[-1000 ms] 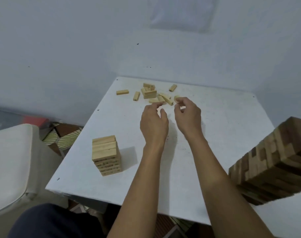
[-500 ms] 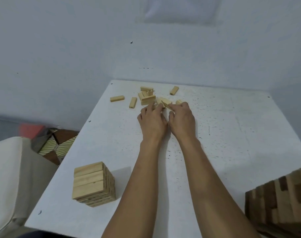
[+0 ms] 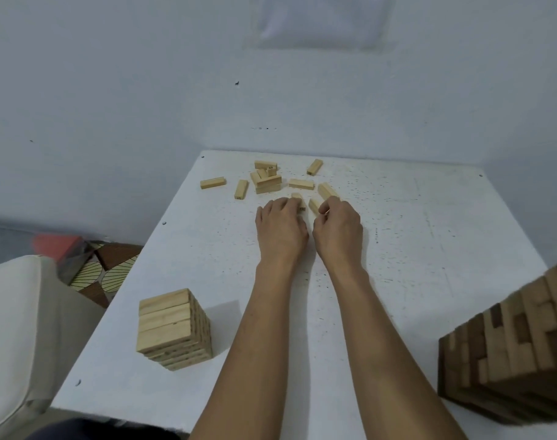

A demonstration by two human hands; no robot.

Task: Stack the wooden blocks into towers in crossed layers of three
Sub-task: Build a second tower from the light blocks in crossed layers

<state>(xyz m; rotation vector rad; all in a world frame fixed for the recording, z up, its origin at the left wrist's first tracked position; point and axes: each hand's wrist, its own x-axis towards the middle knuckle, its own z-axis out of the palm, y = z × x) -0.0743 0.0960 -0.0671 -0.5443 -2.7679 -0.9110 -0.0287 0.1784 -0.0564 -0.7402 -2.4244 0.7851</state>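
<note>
Both hands are stretched forward over the white table, side by side and almost touching. The left hand has its fingers curled down over the near block, of which only the far end shows. The right hand has bent fingers that pinch the slanted block at its near end.

From the hands, the loose blocks lie scattered between 11 and 1 o'clock, near the far edge of the table; some of them are piled on each other. The pale tower stands at 7 o'clock, close to the left edge, with three blocks side by side on top. The dark tower is at 4 o'clock, cut by the frame edge.
</note>
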